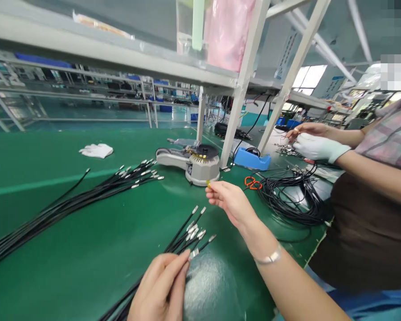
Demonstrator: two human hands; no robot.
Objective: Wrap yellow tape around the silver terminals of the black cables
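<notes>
Between the thumb and fingers of my left hand (163, 285) is a black cable whose silver connector (194, 253) sticks out past the fingertips. Just beyond it lies a bunch of black cables with silver connector ends (193, 232). My right hand (232, 200) is closed in a pinch on a small piece of yellow tape (208, 183). It is right in front of a round grey tape dispenser (203, 165) with a black top and yellow bits around its rim. Most of the cable in my left hand is hidden by the hand.
A second bundle of black cables (83, 194) stretches across the left of the green table (96, 249). Behind it lies a white glove (96, 150). Orange-handled scissors (253, 183), a blue tape holder (252, 159) and coiled cables (287, 200) are at right, near a co-worker's gloved hand (317, 147). Shelf posts (243, 84) rise behind.
</notes>
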